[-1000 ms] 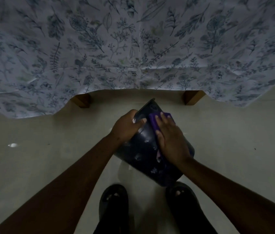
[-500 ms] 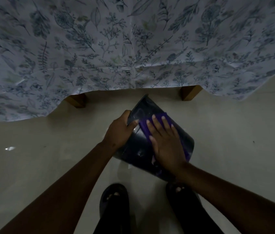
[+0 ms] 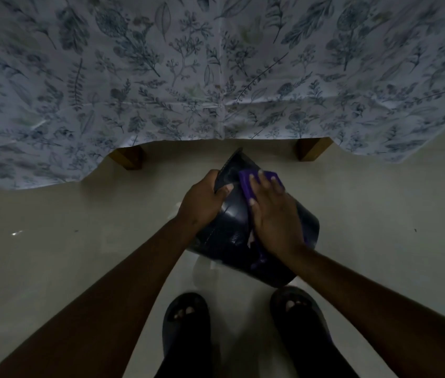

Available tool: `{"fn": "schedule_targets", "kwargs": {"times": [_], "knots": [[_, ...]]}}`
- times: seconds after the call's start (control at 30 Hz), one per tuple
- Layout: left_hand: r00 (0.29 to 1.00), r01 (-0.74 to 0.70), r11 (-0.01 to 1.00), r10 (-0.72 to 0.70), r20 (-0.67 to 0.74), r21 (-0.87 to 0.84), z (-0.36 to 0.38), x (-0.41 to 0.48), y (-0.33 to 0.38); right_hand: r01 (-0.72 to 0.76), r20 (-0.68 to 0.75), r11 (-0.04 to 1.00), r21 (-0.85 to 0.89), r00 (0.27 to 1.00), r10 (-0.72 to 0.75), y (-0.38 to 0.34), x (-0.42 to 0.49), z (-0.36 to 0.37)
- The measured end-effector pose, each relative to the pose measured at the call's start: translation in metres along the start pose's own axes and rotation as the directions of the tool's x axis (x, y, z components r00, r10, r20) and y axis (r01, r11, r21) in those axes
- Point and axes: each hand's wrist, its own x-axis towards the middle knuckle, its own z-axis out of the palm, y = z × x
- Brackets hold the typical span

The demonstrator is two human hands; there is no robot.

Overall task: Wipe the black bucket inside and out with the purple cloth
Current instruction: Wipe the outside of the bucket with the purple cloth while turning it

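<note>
Below the table edge, head view: black bucket [image 3: 232, 230] tilted on its side above the floor, rim gripped by left hand [image 3: 202, 201]. Right hand [image 3: 275, 216], flat on purple cloth [image 3: 248, 184], now slid toward twelve o'clock, nearer the rim than a moment ago; outside wiping apparently underway, inside likely still to do.

A pale, glossy floor [image 3: 52, 255] is seen, on which two wooden legs [image 3: 128, 159] and two dark sandalled feet [image 3: 188, 323] are planted.
</note>
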Motion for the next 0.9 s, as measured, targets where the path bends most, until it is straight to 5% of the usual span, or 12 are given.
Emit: {"fn": "schedule_targets", "kwargs": {"times": [0.13,0.33,0.6,0.77,0.9], "knots": [[0.999,0.033,0.999,-0.033,-0.022,0.001,0.002,0.0,0.0,-0.142,-0.026,0.987,0.079,0.989,0.144,0.015,-0.011,0.001],[0.997,0.072,0.997,-0.072,-0.008,0.039,0.004,0.008,0.011,0.103,0.051,0.99,-0.1,0.994,-0.098,0.004,-0.056,0.01],[0.995,0.092,0.995,-0.093,-0.037,-0.044,0.002,-0.006,0.007,-0.163,-0.004,0.97,0.18,0.986,0.167,0.018,0.024,-0.007],[0.991,0.107,0.994,-0.107,-0.077,-0.005,0.006,0.0,0.008,0.081,0.011,0.993,-0.084,0.997,-0.081,-0.005,-0.062,0.013],[0.996,0.068,0.997,-0.069,-0.051,-0.027,0.004,-0.006,0.005,0.07,-0.037,0.995,-0.075,0.997,-0.073,-0.002,-0.011,0.0]]}}
